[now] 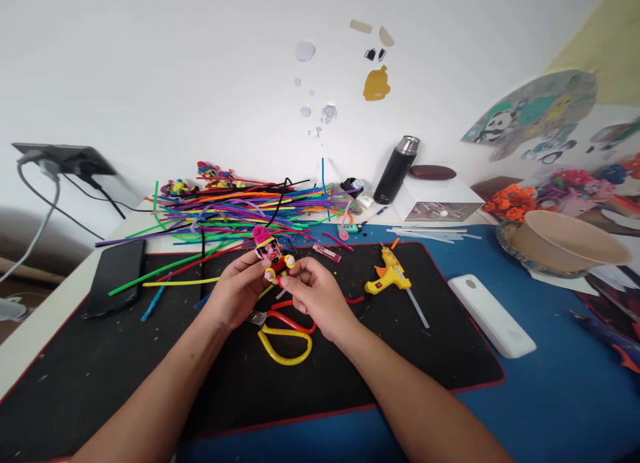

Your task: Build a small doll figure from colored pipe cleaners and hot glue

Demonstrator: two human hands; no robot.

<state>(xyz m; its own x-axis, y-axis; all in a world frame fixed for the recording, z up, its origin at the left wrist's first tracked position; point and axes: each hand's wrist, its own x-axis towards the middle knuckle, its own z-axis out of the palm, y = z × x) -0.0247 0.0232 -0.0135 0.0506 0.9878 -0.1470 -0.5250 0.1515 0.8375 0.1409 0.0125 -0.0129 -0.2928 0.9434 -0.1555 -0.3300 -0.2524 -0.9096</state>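
Both hands meet over the black desk mat (425,356) and hold a small pipe-cleaner figure (273,253) with a pink hat, a face and a red and yellow body. My left hand (237,290) grips it from the left, fingers curled round its lower body. My right hand (315,293) pinches it from the right at the body. Under the hands lie scissors with yellow and red handles (285,336).
A big pile of coloured pipe cleaners (240,206) covers the back of the table. A yellow glue gun (387,276) lies right of the hands, a white power bank (493,314) further right. A black phone (115,276) lies left. Black flask (397,170), white box (440,200), beige bowl (565,240).
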